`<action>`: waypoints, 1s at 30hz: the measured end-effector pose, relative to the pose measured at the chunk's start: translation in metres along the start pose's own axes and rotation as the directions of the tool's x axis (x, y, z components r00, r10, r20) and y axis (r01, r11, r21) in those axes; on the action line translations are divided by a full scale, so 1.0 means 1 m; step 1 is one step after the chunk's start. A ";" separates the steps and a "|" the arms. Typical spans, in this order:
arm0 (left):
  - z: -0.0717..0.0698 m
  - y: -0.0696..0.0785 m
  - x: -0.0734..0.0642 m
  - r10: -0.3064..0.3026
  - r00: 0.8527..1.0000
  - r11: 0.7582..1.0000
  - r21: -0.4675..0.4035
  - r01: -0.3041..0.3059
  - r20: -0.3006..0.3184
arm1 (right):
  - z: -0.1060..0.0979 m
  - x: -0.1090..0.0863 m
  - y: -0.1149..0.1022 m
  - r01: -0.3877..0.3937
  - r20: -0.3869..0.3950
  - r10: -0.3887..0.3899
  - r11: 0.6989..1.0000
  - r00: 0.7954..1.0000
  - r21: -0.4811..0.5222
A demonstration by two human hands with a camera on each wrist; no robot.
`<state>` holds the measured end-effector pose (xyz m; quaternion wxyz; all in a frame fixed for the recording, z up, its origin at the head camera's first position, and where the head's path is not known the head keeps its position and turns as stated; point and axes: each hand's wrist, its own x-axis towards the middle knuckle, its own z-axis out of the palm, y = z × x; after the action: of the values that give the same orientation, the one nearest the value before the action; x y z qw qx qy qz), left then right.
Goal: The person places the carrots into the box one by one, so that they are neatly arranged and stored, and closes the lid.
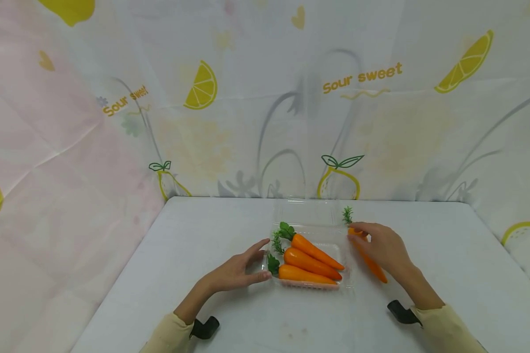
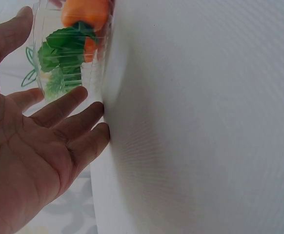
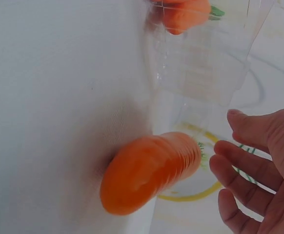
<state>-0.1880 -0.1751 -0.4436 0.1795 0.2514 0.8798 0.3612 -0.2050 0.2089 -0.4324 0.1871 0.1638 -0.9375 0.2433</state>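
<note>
A clear plastic box (image 1: 311, 285) holds three orange carrots (image 1: 313, 264) with green tops, lying side by side. At the box's left end is my left hand (image 1: 236, 271), thumb toward the near corner and fingers spread toward the far one. The left wrist view shows the palm and loosely extended fingers (image 2: 66, 107) beside the clear wall. Another carrot (image 1: 373, 264) lies on the table right of the box, green top pointing away. Over its upper end hovers my right hand (image 1: 386, 245). In the right wrist view, a gap separates the bent fingers (image 3: 247, 168) from that carrot.
The box's clear lid (image 1: 306, 213) is folded back flat behind it, near the far edge of the white table (image 1: 216, 225). A cloth printed with lemons (image 1: 247, 147) hangs behind. Black wrist mounts (image 1: 205, 327) sit at both sleeves.
</note>
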 end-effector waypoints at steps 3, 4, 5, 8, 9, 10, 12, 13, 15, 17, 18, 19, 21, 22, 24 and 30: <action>0.000 0.000 0.000 -0.003 1.000 1.000 0.001 0.003 0.000 | -0.002 -0.001 0.001 -0.007 0.003 0.007 1.000 1.000 -0.004; 0.000 0.000 0.000 0.001 1.000 1.000 0.001 -0.001 0.000 | -0.002 -0.001 0.002 -0.004 0.005 0.004 1.000 1.000 -0.007; 0.000 0.000 0.000 0.001 1.000 1.000 0.002 -0.001 -0.001 | -0.003 -0.002 0.003 -0.003 0.010 0.003 1.000 1.000 -0.013; 0.001 0.000 0.000 0.000 1.000 1.000 -0.001 0.000 -0.002 | -0.003 -0.003 0.006 -0.004 0.032 0.006 0.999 0.999 -0.035; 0.001 0.000 0.000 -0.001 1.000 1.000 -0.002 0.001 -0.002 | -0.003 -0.004 0.007 -0.008 0.039 0.010 0.999 0.999 -0.043; 0.001 0.000 0.000 -0.001 1.000 1.000 -0.003 0.001 -0.002 | -0.004 -0.004 0.008 -0.012 0.046 0.014 0.999 0.999 -0.049; 0.001 0.000 -0.001 -0.005 1.000 1.000 -0.005 0.005 -0.001 | -0.004 -0.005 0.010 -0.023 0.055 0.026 0.998 0.998 -0.062; 0.001 0.000 -0.001 -0.004 1.000 1.000 -0.005 0.004 -0.001 | -0.004 -0.005 0.011 -0.028 0.056 0.032 0.997 0.998 -0.068; 0.001 -0.001 0.000 -0.001 1.000 1.000 -0.003 0.001 -0.003 | -0.004 -0.005 0.012 -0.038 0.057 0.043 0.996 0.997 -0.081; 0.001 -0.001 0.000 0.001 1.000 1.000 -0.002 -0.001 -0.004 | -0.005 -0.006 0.013 -0.048 0.055 0.053 0.995 0.997 -0.087; 0.001 0.000 0.000 0.001 1.000 1.000 -0.002 -0.001 -0.004 | -0.005 -0.006 0.013 -0.054 0.055 0.059 0.994 0.997 -0.092; 0.001 0.000 0.000 0.001 1.000 1.000 -0.003 -0.001 -0.004 | -0.005 -0.006 0.013 -0.061 0.055 0.066 0.994 0.996 -0.094; 0.001 0.000 0.000 0.002 1.000 1.000 -0.006 -0.002 -0.003 | -0.005 -0.006 0.013 -0.075 0.057 0.081 0.992 0.995 -0.099; 0.001 0.000 0.000 0.000 1.000 1.000 -0.007 0.000 -0.002 | -0.005 -0.006 0.013 -0.087 0.062 0.093 0.991 0.994 -0.101; 0.001 0.001 -0.001 -0.002 1.000 1.000 -0.010 0.002 -0.002 | -0.005 -0.007 0.013 -0.114 0.071 0.122 0.988 0.990 -0.106; 0.001 0.001 -0.001 -0.004 1.000 1.000 -0.004 0.004 -0.006 | -0.005 -0.011 0.016 -0.184 0.124 0.199 0.976 0.972 -0.118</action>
<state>-0.1866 -0.1743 -0.4438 0.1783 0.2485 0.8800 0.3635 -0.1999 0.2272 -0.4393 0.1073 0.0785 -0.9710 0.1987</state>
